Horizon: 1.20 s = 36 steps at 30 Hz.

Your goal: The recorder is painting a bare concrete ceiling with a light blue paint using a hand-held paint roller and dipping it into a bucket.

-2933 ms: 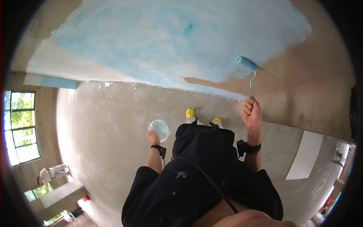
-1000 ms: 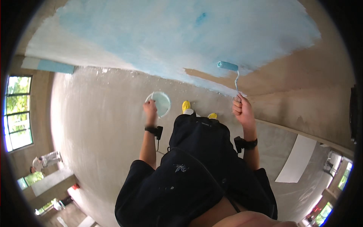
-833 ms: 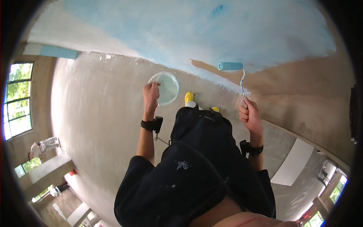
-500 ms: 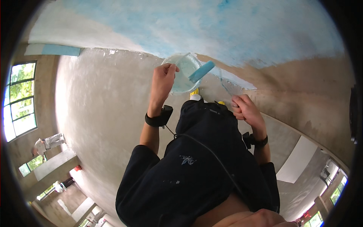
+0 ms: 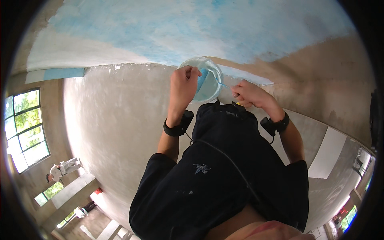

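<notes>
A whitish, translucent bucket (image 5: 216,94) with pale blue paint inside is in front of me, close to the wall. My left hand (image 5: 185,86) is closed at the bucket's left side, its fingers gripping the bucket's handle, which they mostly cover. My right hand (image 5: 251,95) is wrapped round the handle of a paint roller, to the right of the bucket. The roller's blue sleeve (image 5: 203,79) is inside the bucket, partly behind my left hand. Its thin, paint-stained frame (image 5: 223,85) crosses the bucket's right rim.
Ahead rises a wall (image 5: 192,32) painted in blue and white patches, with bare brown plaster at right. Grey concrete floor (image 5: 116,108) spreads leftward. A pale board (image 5: 327,153) lies at right. A person (image 5: 64,170) stands far left near windows. A cable runs down my dark shirt.
The roller sleeve has gone down from above the bucket's right side into it. My right hand has moved up and left, nearer the bucket. The left hand stays at the bucket. The view has shifted.
</notes>
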Available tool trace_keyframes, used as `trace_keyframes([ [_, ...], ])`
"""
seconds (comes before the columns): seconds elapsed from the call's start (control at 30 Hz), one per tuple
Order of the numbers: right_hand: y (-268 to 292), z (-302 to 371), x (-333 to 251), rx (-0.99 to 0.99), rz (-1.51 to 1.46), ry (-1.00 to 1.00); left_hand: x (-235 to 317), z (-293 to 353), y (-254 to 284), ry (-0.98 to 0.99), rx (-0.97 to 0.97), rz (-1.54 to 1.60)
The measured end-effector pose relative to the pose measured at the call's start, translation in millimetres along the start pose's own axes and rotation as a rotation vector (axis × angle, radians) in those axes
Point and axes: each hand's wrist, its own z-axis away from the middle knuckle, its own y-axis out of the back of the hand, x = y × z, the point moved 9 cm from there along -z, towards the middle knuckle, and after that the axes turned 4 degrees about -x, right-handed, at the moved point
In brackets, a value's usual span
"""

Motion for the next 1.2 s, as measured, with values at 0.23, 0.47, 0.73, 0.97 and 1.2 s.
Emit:
trace_keyframes([
  [0.23,-1.2,-1.9,-2.9,0.022,0.065,-0.098,18.4,9.2,-3.9,-0.051,0.006,-0.045],
  [0.47,0.5,-10.2,-4.0,0.019,0.044,-0.139,18.0,11.8,-7.7,-0.099,0.03,0.009],
  [0.73,3.2,-14.5,-4.6,0.046,0.044,-0.153,20.8,8.9,-10.0,-0.063,-0.005,-0.015],
  [0.97,6.4,-17.5,-1.0,0.063,0.05,-0.165,21.2,6.9,-12.9,-0.048,-0.029,-0.043],
  [1.2,9.5,-16.0,-0.3,0.119,0.031,-0.162,22.1,5.4,-16.0,-0.065,-0.027,-0.026],
])
